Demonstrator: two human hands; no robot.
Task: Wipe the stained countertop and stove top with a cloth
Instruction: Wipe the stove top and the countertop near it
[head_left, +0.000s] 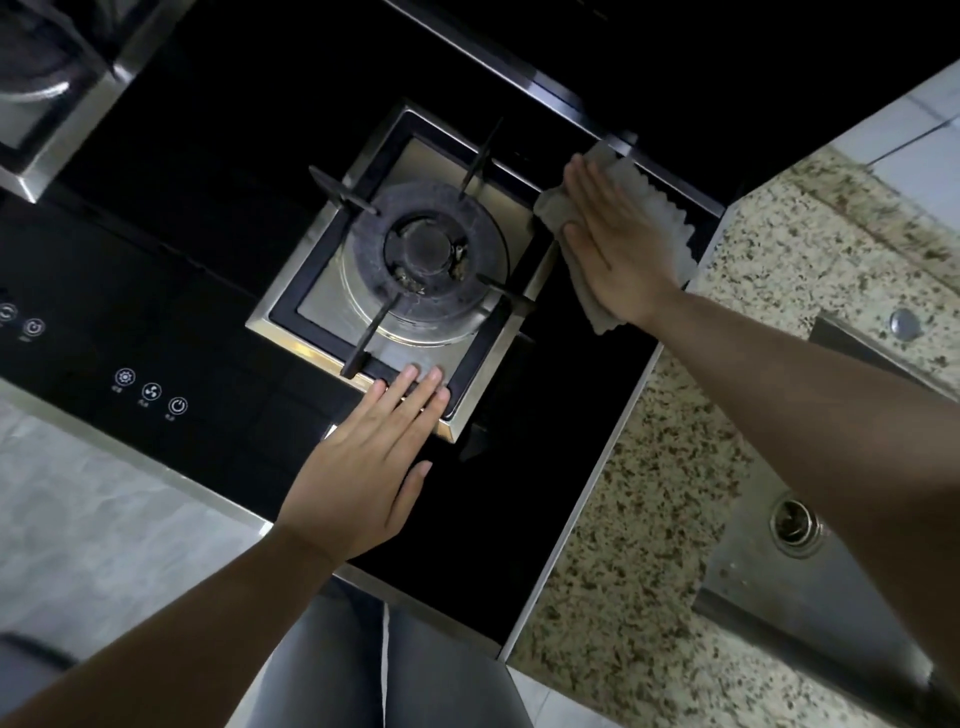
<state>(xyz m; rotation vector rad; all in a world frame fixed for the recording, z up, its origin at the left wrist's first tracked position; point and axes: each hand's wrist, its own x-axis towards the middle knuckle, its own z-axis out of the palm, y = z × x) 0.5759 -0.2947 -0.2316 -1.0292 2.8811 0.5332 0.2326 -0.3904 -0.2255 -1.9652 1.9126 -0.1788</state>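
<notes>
- The cloth (652, 208) lies in the upper right of the frame, spread on the black glass stove top (545, 493) between the burner (423, 254) and the speckled countertop (649, 519).
- The right hand (618, 244) lies flat on the cloth, fingers straight and together, pressing down on it rather than curling round it. Cloth shows past the fingertips and below the wrist.
- The left hand (363, 467) rests at lower centre, fingers straight and slightly spread. Its fingertips lie on the near corner of the metal burner frame (291, 317), and it holds nothing.
- The cloth looks thin, soft and light, with a wavy rumpled edge on its right side. It would likely bunch or fold if pushed from one edge, so a flat palm over its middle, as here, seems the sound way to drive it.
- To lift or refold it, pinching a loose corner beside the wrist looks easiest.
- The glass looks smooth and glossy, so I judge the cloth will slide freely over it. The iron pan supports (379, 332) stick up and could snag it.
- The countertop fills the right side of the frame, with a steel sink (769, 571) at the lower right. No cloth lies on it.
- Touch controls (150, 392) glow at the left of the glass. A wipe across them might trigger them.
</notes>
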